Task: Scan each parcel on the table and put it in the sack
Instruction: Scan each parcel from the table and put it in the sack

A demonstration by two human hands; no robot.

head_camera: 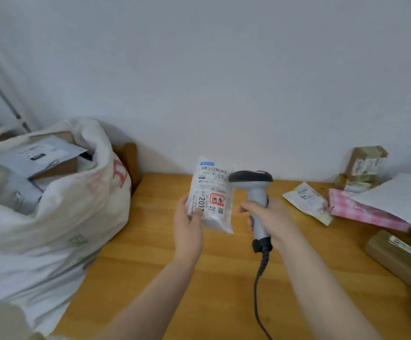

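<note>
1. Leftward, off the wooden table's [150,253] left edge, a bulging woven white sack [59,229] holds boxes.
2. Right edge: brown cardboard box [396,256], partly cut off.
3. Left hand [187,224] pinches a crinkly white plastic parcel [212,197] upright above mid-table.
4. Right hand [270,219] wraps a grey scanner [254,192]; its cable leaves the frame.

White plastic mailer parcel [210,195], held upright above the table at centre: white shipping label bearing the large black digits "201", the rest of the number covered by a thumb; beside them a red stamp-like box with two Chinese characters, reading 济南; a blue strip and a barcode at the top, small print illegible. Large white woven sack [52,212], left: red and green printed marks, not readable. Labels on the far-right parcels: blurred, unreadable.
</note>
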